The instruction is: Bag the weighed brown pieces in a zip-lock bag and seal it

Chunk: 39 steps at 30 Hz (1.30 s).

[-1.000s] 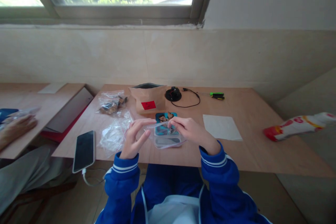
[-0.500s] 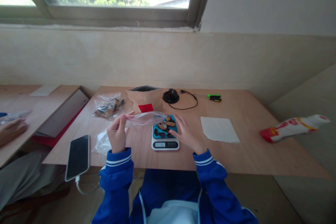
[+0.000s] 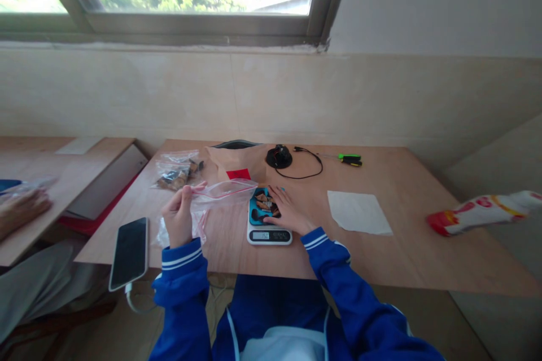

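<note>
My left hand (image 3: 180, 214) is closed on one end of a clear zip bag (image 3: 224, 192) with a red seal line; the bag stretches right, toward the scale. My right hand (image 3: 290, 211) lies with fingers apart over the brown and dark dried pieces (image 3: 265, 201) on the blue top of a white digital scale (image 3: 271, 238). Its fingers touch or nearly touch the pieces and hide some of them. Digits show on the scale's display. Below my left hand are more crumpled clear bags (image 3: 199, 225).
Behind are filled clear bags (image 3: 175, 172), a brown paper pouch (image 3: 241, 158), a black round device (image 3: 279, 156) with cable and screwdrivers (image 3: 350, 159). Paper (image 3: 358, 212) and a bottle (image 3: 478, 214) lie right, a phone (image 3: 129, 254) left. A co-worker's hand (image 3: 25, 208) rests at the neighbouring table.
My right hand has moved left and down onto the dried pieces on the scale. My left hand has drawn the zip bag a little left, away from the scale.
</note>
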Each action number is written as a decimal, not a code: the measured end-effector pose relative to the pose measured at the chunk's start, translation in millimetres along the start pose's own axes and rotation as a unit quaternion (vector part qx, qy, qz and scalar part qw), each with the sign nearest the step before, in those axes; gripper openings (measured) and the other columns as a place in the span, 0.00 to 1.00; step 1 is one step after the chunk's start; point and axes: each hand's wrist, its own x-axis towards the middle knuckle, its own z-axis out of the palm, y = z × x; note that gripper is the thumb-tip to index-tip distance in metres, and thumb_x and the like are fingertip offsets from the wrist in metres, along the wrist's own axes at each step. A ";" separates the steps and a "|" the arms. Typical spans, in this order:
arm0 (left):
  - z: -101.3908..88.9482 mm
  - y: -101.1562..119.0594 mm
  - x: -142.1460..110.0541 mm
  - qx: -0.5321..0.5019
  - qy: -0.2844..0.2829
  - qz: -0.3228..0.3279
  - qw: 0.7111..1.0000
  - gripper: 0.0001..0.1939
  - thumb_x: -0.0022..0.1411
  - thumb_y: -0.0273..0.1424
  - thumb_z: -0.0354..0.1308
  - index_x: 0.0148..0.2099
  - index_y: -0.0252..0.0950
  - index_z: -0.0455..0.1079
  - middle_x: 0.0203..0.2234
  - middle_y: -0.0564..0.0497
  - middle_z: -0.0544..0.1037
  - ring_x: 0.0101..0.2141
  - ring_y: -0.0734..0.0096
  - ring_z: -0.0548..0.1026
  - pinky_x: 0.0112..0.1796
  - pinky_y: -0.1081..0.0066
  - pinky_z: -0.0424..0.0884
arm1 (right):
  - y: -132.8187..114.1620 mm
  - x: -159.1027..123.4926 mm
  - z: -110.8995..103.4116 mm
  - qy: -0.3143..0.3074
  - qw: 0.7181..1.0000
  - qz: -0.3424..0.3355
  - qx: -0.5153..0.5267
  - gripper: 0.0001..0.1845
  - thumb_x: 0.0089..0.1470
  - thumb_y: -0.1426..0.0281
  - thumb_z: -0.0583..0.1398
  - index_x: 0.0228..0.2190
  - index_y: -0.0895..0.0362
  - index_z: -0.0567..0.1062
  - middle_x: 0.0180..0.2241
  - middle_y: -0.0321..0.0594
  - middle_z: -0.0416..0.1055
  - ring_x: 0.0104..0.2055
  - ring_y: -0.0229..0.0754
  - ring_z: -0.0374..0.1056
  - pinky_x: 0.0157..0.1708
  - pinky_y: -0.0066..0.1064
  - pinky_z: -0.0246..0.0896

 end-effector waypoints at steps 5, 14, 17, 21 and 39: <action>1.5 0.0 -2.8 -0.007 0.003 0.000 1.000 0.18 0.63 0.42 0.56 0.32 0.33 0.78 0.33 0.47 0.83 0.37 0.63 0.80 0.41 0.68 0.75 | 3.6 -6.6 2.2 0.046 0.998 -0.005 -0.040 0.33 0.63 0.57 0.50 0.65 0.58 0.54 0.67 0.51 0.47 0.69 0.52 0.42 0.65 0.50 0.42; 8.4 2.4 -11.7 -0.025 -0.018 -0.004 1.000 0.18 0.63 0.42 0.56 0.34 0.35 0.79 0.32 0.48 0.83 0.37 0.63 0.80 0.43 0.66 0.74 | 4.0 10.6 3.3 0.088 0.994 0.019 -0.055 0.19 0.59 0.67 0.55 0.50 0.59 0.72 0.60 0.55 0.60 0.61 0.57 0.55 0.57 0.53 0.53; 12.7 3.6 -14.6 -0.026 -0.032 -0.010 0.999 0.18 0.63 0.43 0.56 0.33 0.35 0.78 0.33 0.48 0.83 0.38 0.63 0.80 0.43 0.67 0.73 | 6.2 15.1 2.8 0.115 0.993 0.013 -0.017 0.16 0.58 0.68 0.56 0.46 0.58 0.75 0.54 0.53 0.66 0.57 0.55 0.59 0.57 0.52 0.54; 17.1 2.7 -18.2 -0.034 -0.044 -0.029 0.998 0.18 0.63 0.43 0.56 0.33 0.34 0.78 0.35 0.47 0.83 0.38 0.64 0.80 0.42 0.68 0.73 | 3.4 15.2 1.1 0.145 0.989 0.007 0.020 0.13 0.56 0.69 0.57 0.41 0.57 0.78 0.48 0.53 0.69 0.53 0.53 0.62 0.55 0.48 0.58; 42.9 7.7 -32.4 -0.036 -0.085 -0.051 0.994 0.19 0.62 0.46 0.55 0.35 0.36 0.79 0.36 0.48 0.83 0.40 0.62 0.79 0.43 0.67 0.72 | -101.1 16.9 -128.2 0.035 0.878 -0.107 0.465 0.07 0.53 0.65 0.63 0.29 0.57 0.74 0.36 0.39 0.73 0.42 0.41 0.70 0.44 0.34 0.64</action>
